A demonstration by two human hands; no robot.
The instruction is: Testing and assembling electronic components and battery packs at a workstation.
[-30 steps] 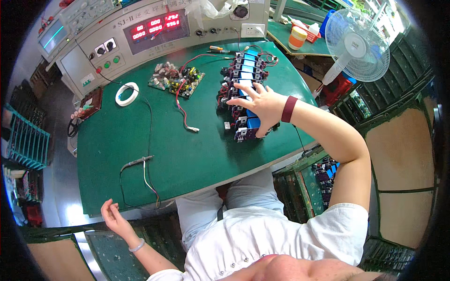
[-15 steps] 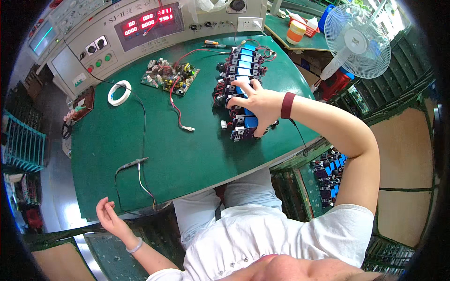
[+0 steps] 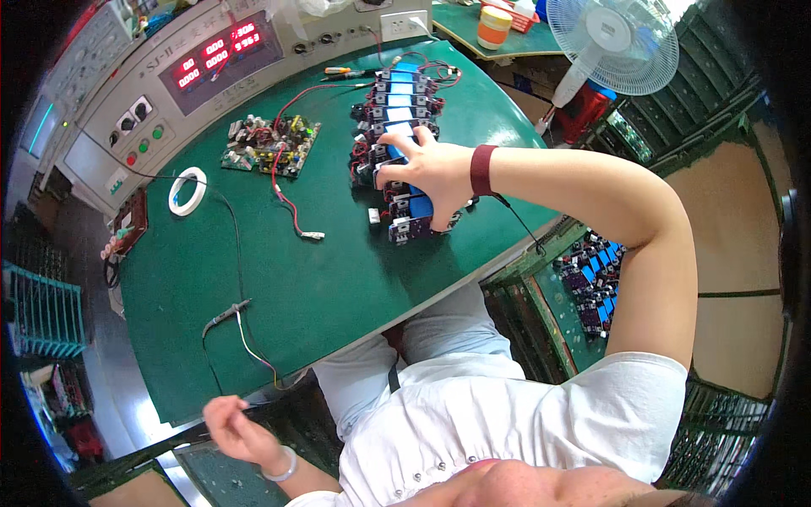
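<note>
A row of dark circuit boards with blue parts stands on the green bench, lined up from back to front. My right hand, with a dark red strap round its wrist, lies over the near half of this row. Its fingers are bent over the boards' left side and its thumb is at the front end, so it grips several boards. My left hand hangs off the bench's near left edge, fingers curled, with nothing visible in it. A thin probe with a black cable lies on the bench beyond that hand.
Left of the row lies another circuit board with red wires. A white tape roll is farther left. An instrument panel with red displays lines the back. A fan stands at the far right; more boards sit low beside me.
The whole view has shifted, so the bench things appear farther left. My left hand has come nearer to my body and rightward. My right hand stays on the row of boards.
</note>
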